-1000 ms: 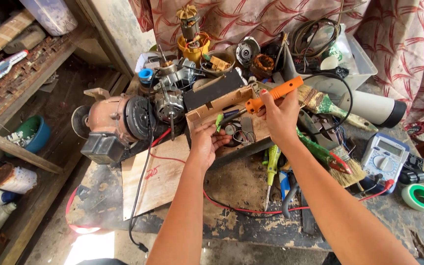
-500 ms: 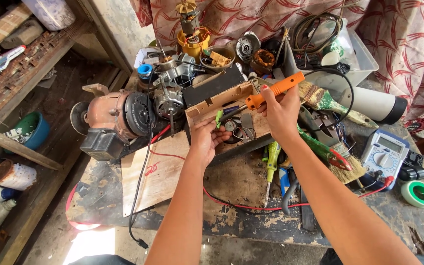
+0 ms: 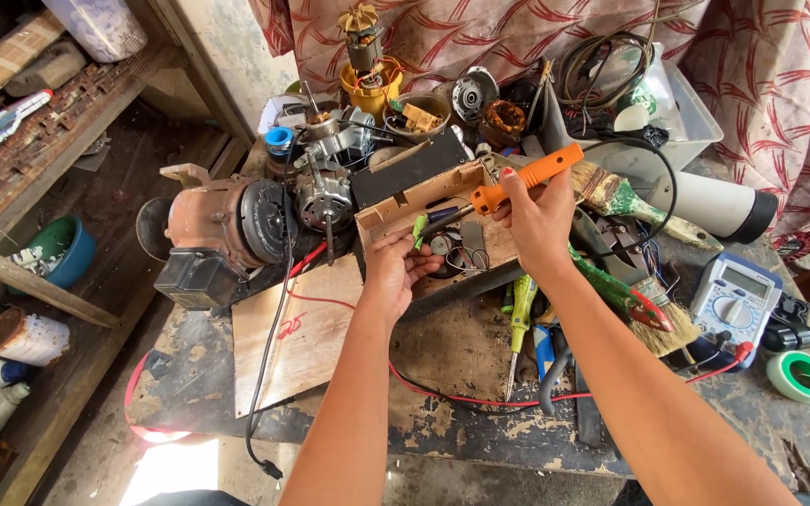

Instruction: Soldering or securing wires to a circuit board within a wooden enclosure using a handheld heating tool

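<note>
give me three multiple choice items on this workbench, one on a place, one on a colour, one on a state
1. Where does the multimeter lie?
A. right side of the bench
B. on the left shelf
C. inside the wooden box

2. What colour is the handle of the soldering iron?
A. blue
B. orange
C. black

3. What is the right hand doing?
A. resting flat on the bench
B. gripping the soldering iron
C. holding a paintbrush

Answers:
1 A, it sits on the bench right of both arms.
2 B, the handle above the fist is bright orange.
3 B, the fingers wrap the iron, tip pointing into the wooden box by the left hand.
</note>
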